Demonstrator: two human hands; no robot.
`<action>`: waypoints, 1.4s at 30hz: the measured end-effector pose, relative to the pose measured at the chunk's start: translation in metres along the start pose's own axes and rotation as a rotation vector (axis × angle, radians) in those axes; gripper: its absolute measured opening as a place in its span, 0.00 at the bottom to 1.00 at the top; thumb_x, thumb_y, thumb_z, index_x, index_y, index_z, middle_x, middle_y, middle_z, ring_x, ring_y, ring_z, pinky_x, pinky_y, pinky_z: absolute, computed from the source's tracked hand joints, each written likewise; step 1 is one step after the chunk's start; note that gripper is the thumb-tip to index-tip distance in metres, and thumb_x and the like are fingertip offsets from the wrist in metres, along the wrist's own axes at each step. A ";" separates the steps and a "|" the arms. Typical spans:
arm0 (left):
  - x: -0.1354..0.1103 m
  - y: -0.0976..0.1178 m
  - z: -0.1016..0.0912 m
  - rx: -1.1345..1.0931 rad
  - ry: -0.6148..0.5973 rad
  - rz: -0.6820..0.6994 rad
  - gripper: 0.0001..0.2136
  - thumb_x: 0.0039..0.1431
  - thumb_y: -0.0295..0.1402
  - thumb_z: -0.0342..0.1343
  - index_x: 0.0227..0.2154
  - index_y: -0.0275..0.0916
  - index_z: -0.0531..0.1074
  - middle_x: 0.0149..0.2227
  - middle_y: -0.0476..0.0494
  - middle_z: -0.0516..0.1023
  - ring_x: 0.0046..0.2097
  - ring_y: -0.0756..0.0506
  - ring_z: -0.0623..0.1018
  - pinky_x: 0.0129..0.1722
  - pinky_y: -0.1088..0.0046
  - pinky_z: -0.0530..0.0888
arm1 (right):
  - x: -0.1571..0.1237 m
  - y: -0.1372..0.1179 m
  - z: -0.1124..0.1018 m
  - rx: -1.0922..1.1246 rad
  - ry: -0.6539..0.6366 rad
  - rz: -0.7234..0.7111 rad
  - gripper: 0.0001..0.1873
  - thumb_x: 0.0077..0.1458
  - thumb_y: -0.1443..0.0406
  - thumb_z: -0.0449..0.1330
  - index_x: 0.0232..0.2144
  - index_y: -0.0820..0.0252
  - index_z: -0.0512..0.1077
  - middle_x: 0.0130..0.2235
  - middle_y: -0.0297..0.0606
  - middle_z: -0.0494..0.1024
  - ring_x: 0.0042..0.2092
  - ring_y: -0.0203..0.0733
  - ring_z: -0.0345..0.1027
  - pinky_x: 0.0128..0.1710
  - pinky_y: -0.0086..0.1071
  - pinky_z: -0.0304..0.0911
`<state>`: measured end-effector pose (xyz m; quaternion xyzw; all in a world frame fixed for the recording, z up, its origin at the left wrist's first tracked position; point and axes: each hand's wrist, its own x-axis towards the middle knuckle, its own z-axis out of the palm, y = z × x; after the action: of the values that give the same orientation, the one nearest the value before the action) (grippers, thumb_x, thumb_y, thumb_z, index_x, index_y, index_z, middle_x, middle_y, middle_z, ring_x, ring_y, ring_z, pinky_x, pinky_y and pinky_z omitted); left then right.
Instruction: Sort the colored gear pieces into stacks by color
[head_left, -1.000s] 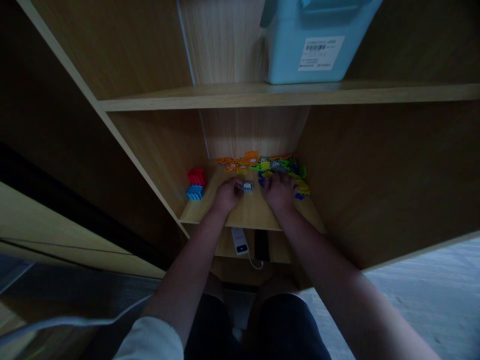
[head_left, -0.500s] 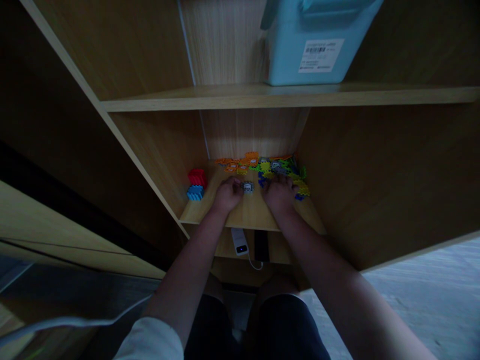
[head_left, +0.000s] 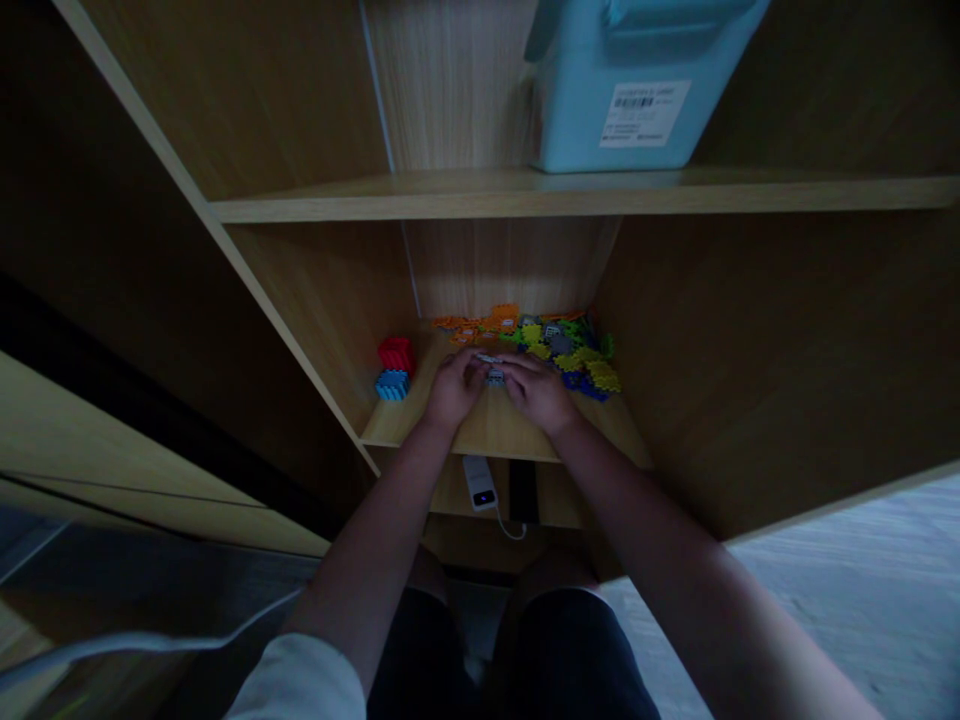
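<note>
Fingers (head_left: 517, 366) of the right hand (head_left: 543, 395) come close to those of the left hand (head_left: 451, 390) above the middle shelf (head_left: 487, 436), both sets bent into a narrow pinch on a thin grey piece (head_left: 487, 358). That piece shows almost edge-on, a slim pale strip; its long axis runs left to right across the space between the hands, dipping slightly toward the right, with one end at each hand's fingertips. Just below it, nearer the person, is a grey square (head_left: 496, 377), its pale label facing up toward the camera. Fingertips cover part of its edges, and I cannot tell whether the two are joined.

Behind the hands, orange pieces (head_left: 505, 318) lie toward the back wall. Beyond the right hand spreads a heap of yellow pieces (head_left: 602, 376), with blue pieces (head_left: 594, 390) at its near edge and green at its far side. Well apart on the left, a red block (head_left: 396, 354) stands just behind a light-blue block (head_left: 392, 384). A white device (head_left: 478, 482) and a flat black item (head_left: 523, 490) occupy the shelf below; a light-blue bin (head_left: 637, 60) stands above.
</note>
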<state>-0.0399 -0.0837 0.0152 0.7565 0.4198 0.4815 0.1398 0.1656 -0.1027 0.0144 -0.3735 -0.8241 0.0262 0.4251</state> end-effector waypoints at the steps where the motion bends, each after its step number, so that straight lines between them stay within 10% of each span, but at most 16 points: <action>1: 0.000 0.000 0.000 -0.005 -0.002 0.006 0.09 0.70 0.30 0.60 0.51 0.43 0.77 0.44 0.44 0.85 0.48 0.43 0.83 0.55 0.64 0.78 | -0.001 -0.002 0.000 0.014 -0.001 0.015 0.17 0.69 0.68 0.55 0.52 0.48 0.81 0.61 0.40 0.81 0.62 0.49 0.75 0.68 0.50 0.68; 16: -0.001 0.000 -0.002 -0.007 -0.029 -0.006 0.10 0.66 0.24 0.59 0.46 0.43 0.80 0.44 0.44 0.85 0.48 0.43 0.82 0.53 0.65 0.79 | -0.002 0.008 0.005 0.220 0.059 0.236 0.11 0.70 0.52 0.59 0.44 0.51 0.72 0.48 0.41 0.84 0.51 0.47 0.79 0.56 0.42 0.72; 42: 0.002 -0.017 0.010 0.009 -0.121 -0.141 0.16 0.56 0.20 0.63 0.45 0.42 0.74 0.41 0.45 0.85 0.42 0.44 0.84 0.48 0.65 0.79 | -0.005 0.028 0.016 -0.118 -0.014 0.295 0.11 0.63 0.61 0.67 0.47 0.52 0.74 0.47 0.42 0.84 0.50 0.53 0.77 0.54 0.44 0.70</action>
<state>-0.0400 -0.0698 0.0007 0.7533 0.4650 0.4221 0.1953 0.1724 -0.0815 -0.0087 -0.5146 -0.7633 0.0422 0.3883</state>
